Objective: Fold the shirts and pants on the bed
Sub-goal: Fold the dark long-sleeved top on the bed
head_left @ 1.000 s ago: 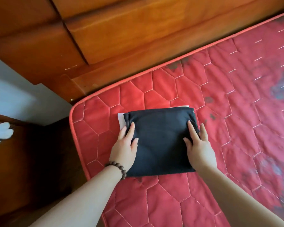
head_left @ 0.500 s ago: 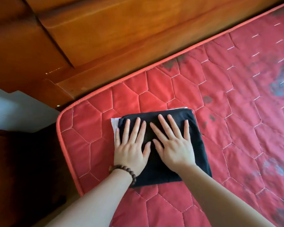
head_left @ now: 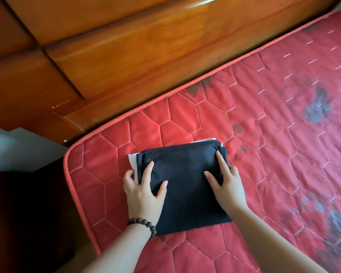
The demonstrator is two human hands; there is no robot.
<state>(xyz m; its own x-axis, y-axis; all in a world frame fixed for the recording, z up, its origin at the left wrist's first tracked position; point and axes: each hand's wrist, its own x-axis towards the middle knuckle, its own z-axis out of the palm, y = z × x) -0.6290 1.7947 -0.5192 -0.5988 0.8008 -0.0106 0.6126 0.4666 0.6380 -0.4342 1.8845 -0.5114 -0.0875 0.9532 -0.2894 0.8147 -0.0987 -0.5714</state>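
One folded black garment, white garment beneath it, lying near the corner of the red quilted bed. Left hand grips its left edge, fingers curled; right hand grips the right edge. Wooden headboard behind.

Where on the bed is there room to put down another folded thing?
The red mattress is bare to the right of the folded black garment, out to the stained patches, and between the garment and the wooden headboard. It is crowded at the mattress's left corner: the left hand and right hand sit on the garment's sides there.
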